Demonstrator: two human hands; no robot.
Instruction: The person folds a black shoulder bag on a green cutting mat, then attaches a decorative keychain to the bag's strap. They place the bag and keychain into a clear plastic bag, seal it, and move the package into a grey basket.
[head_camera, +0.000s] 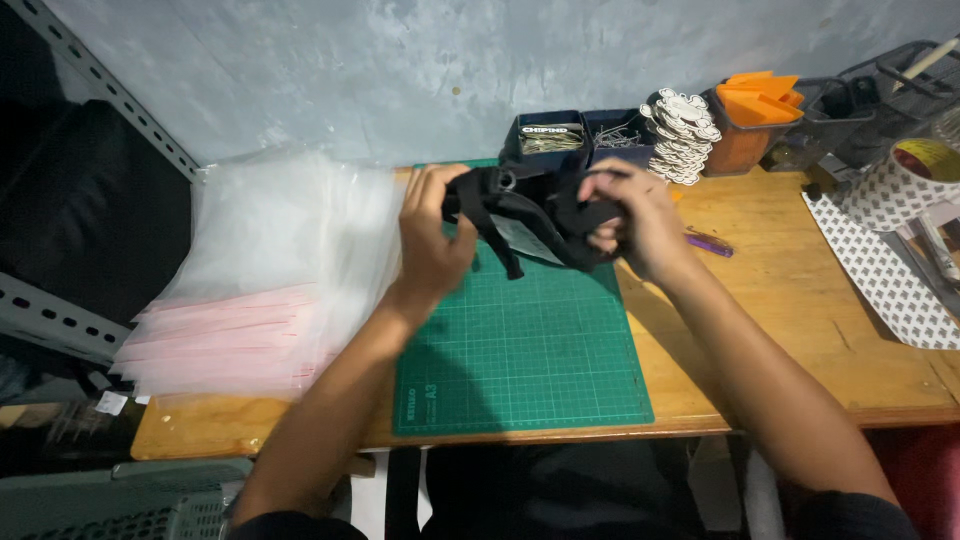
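Observation:
Both my hands hold a black fabric item with straps (520, 215) above the far end of a green cutting mat (520, 340). My left hand (432, 235) grips its left end, fingers curled around the cloth. The right end is bunched in my right hand (630, 215). A loose black strap hangs down between the hands toward the mat. A pale tag or clear panel shows on the item's underside.
A thick stack of clear plastic bags (270, 270) with pink strips lies at the left on the wooden table (780, 330). Behind stand dark boxes of metal clips (550, 135), a string of white tags (680, 135), an orange container (755, 110), wire baskets (880, 90). A patterned tape roll (900, 185) and sheet lie right; a purple pen (708, 243) sits close.

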